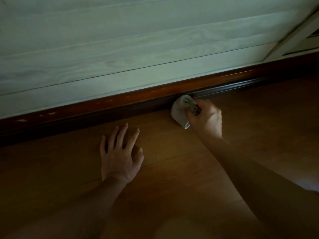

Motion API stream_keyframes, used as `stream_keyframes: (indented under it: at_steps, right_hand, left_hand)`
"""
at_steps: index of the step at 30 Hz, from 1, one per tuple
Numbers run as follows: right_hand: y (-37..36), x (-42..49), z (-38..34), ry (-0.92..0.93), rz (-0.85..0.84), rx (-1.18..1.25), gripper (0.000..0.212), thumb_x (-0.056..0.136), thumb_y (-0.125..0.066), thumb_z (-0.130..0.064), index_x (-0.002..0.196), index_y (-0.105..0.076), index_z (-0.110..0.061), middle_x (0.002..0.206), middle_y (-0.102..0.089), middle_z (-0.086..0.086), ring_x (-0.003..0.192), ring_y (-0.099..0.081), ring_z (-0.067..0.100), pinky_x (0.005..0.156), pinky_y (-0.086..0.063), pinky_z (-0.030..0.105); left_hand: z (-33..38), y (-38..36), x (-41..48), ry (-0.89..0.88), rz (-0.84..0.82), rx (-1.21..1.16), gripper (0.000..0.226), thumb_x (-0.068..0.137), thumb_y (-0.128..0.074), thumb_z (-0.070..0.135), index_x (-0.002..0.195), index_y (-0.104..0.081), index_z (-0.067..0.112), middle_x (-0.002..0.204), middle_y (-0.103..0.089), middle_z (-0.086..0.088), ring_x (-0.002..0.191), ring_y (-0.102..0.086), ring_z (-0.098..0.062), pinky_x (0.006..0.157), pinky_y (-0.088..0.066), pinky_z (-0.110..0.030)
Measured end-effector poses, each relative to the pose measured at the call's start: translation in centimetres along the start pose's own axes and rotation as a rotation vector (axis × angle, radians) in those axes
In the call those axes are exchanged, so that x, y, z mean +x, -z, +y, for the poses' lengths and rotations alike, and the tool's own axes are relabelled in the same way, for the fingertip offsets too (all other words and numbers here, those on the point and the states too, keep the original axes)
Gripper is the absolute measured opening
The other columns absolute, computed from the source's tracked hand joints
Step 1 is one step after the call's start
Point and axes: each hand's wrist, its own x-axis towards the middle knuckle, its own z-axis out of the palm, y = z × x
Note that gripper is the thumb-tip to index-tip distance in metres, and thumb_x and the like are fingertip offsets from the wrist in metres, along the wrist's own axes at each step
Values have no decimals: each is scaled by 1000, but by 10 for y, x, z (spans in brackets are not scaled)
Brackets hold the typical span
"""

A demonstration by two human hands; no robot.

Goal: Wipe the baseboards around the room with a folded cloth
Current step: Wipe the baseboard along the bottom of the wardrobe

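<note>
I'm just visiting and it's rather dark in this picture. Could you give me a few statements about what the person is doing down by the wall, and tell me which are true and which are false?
1. The right hand grips a folded cloth. True.
2. The left hand holds a second cloth. False: it rests flat on the floor with its fingers spread and holds nothing.
3. The cloth touches the baseboard. True: it sits against the lower part.
4. The baseboard is painted white. False: it is dark reddish-brown wood, and only the wall above it is pale.
5. The floor is carpeted. False: it is brown wooden boards.
</note>
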Motion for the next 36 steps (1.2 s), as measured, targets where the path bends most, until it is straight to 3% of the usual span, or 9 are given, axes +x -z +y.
stream_keyframes:
  at_steps: [3,7,13,17,24,36]
  right_hand:
    - [2,6,7,69,-7,-14,14,82,-72,-20,90,-72,-9,87,-69,8,76,-64,27,62,-45,29]
    - [9,3,14,-36,56,7,14,83,-70,-23,90,-71,-10,86,-68,8,77,-64,31,64,-49,34]
    - [8,10,7,77,-85,13,22,85,-68,-25,101,-71,-10,99,-68,11,88,-64,35,73,-54,44]
    - [32,23,43,-52,-20,-37,22,86,-68,-25,103,-71,-12,104,-69,11,94,-64,36,77,-50,41]
    - [66,45,97,-260,85,-80,20,89,-64,-28,102,-72,-17,101,-69,9,94,-64,34,71,-37,30]
    - [68,45,100,-192,75,-68,18,89,-66,-29,98,-72,-15,96,-69,7,88,-64,29,69,-35,29]
  left_hand:
    - [0,-1,1,8,-4,-2,62,94,-30,59,152,-37,40,165,-26,-1,152,-20,-28,120,-15,-59]
    - [3,0,0,33,5,8,61,95,-28,58,151,-41,37,165,-26,-1,152,-19,-27,121,-14,-58]
    - [64,0,16,77,43,-55,61,97,-26,57,148,-48,31,161,-35,-3,150,-25,-28,121,-18,-59]
    - [78,-8,20,130,45,-23,63,96,-23,59,153,-35,37,165,-26,-3,153,-17,-26,123,-12,-56]
    - [81,-10,20,133,82,-22,62,95,-26,55,152,-37,36,164,-29,-5,152,-20,-29,121,-16,-58]
    - [80,-10,21,145,76,-2,63,93,-28,55,153,-36,38,163,-28,-6,152,-21,-29,121,-17,-58]
